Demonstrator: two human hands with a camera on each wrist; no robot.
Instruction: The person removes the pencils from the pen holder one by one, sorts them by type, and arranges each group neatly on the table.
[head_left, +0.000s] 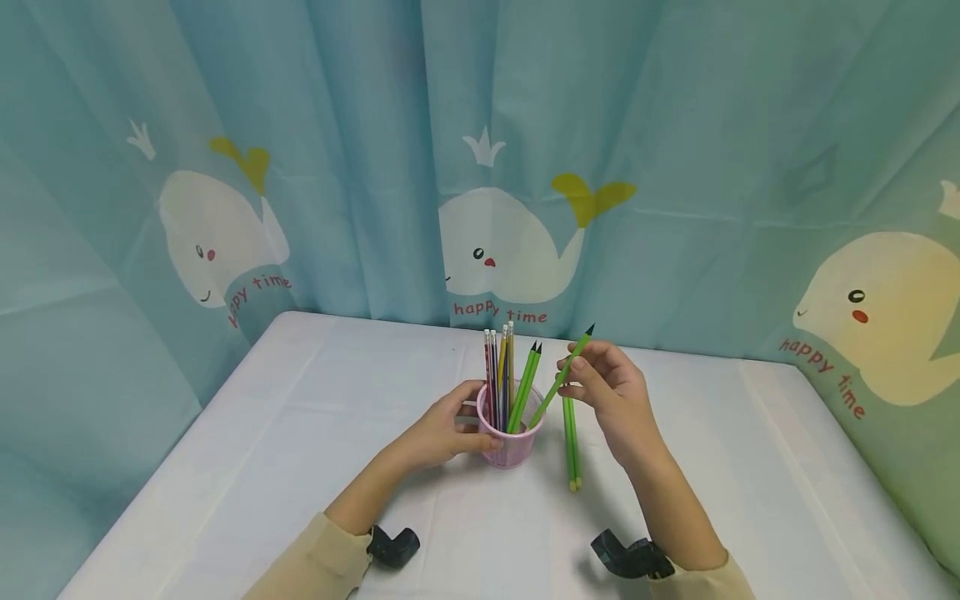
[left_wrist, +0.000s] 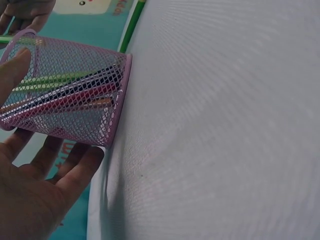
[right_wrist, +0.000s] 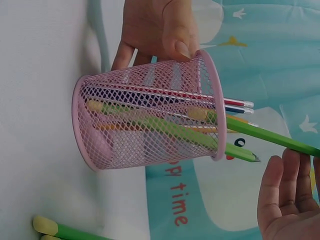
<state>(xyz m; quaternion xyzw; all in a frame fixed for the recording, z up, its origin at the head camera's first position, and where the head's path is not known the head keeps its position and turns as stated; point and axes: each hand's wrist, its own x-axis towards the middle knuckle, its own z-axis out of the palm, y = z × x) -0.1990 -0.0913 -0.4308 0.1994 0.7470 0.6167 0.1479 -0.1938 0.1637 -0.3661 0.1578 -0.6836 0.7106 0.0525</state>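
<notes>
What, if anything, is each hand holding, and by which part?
The left hand holds the cup by its side; the right hand pinches a green pencil by its upper part, near its tip.

Red lettering (head_left: 476,309) on the blue curtain (head_left: 375,125) reads "happy time" beneath each of three white whales (head_left: 510,250). The right wrist view shows "time" there too.

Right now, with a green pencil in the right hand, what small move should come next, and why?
Probably the right hand should lower its green pencil further into the cup and let go: the pencil's blunt end is inside the cup, its dark tip points up, and the left hand holds the cup.
</notes>
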